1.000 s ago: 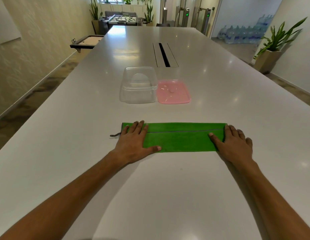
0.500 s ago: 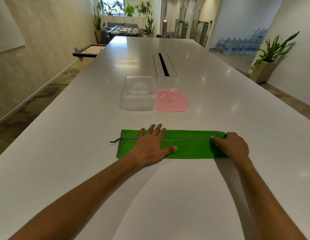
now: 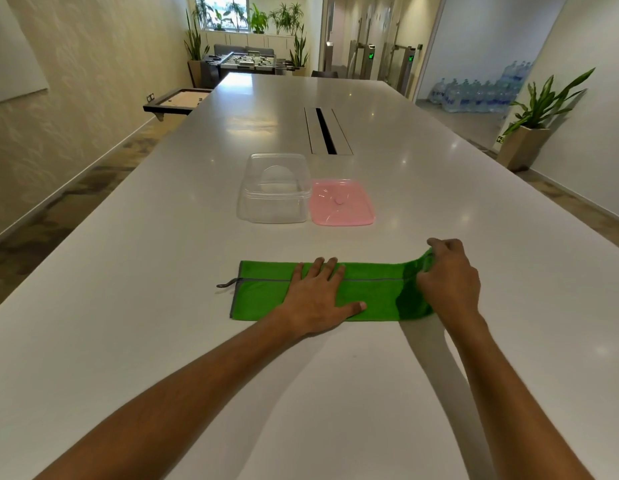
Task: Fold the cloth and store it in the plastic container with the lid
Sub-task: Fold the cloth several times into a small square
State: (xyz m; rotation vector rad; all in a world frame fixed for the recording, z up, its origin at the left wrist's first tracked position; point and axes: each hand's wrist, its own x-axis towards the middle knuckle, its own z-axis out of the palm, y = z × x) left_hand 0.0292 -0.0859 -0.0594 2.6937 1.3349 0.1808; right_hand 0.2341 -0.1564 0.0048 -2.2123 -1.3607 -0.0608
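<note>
Left hand (image 3: 316, 299) lies flat on the cloth (image 3: 370, 296); right hand (image 3: 448, 280) grips its lifted end.

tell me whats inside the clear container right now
Nothing shows through the clear container; it looks empty. The pink lid lies beside it, and the green cloth is on the table.

On the long white table (image 3: 162, 306) I count one green cloth (image 3: 266, 296), one clear plastic container (image 3: 273, 199) and one pink lid (image 3: 342, 202). Two bare hands are on the cloth: the left hand (image 3: 315, 299) and the right hand (image 3: 450, 278). One cable slot (image 3: 325, 131) sits farther along. Far off stands one foosball table (image 3: 247, 60), and one potted plant (image 3: 533, 133) at right.
</note>
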